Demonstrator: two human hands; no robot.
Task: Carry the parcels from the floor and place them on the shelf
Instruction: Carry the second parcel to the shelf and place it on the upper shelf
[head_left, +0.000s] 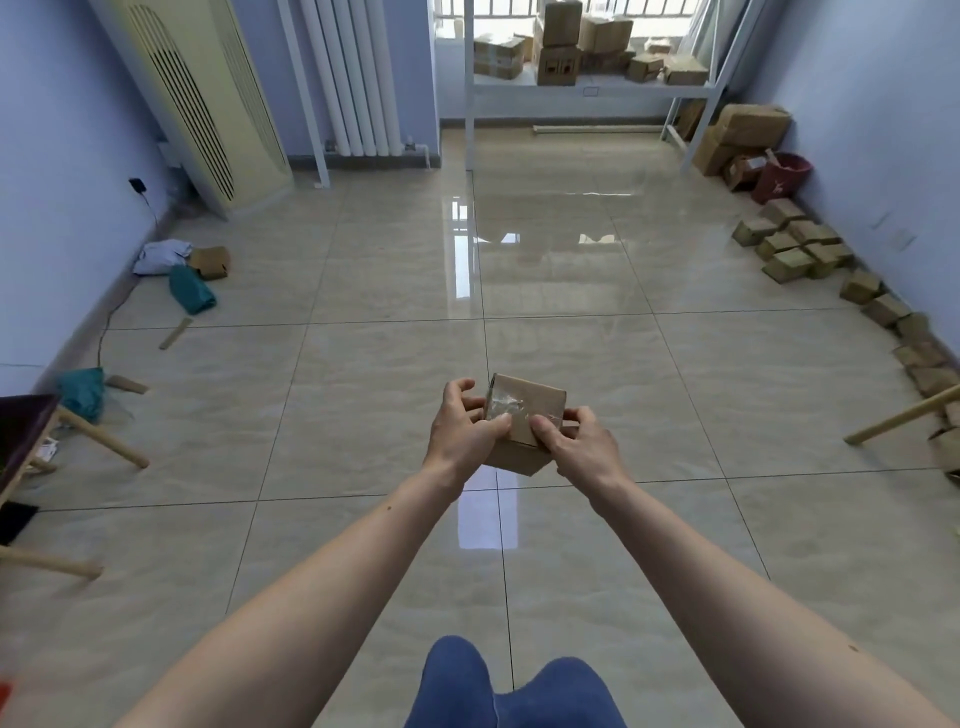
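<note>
While glossy beige floor tiles (363, 415) mirror the window light, a small brown cardboard parcel (524, 415), boxy and sealed with crinkled clear tape, sits tilted between both hands in mid-air. Left hand (465, 426) clasps its left side, right hand (582, 441) its right, thumbs pressed on top. Far ahead, a white metal shelf (592, 91) carries stacked cardboard boxes (561, 47). More small boxes (795, 247) line the right wall; teal bags (191, 290) lie near the left wall. Open floor separates parcel and shelf.
</note>
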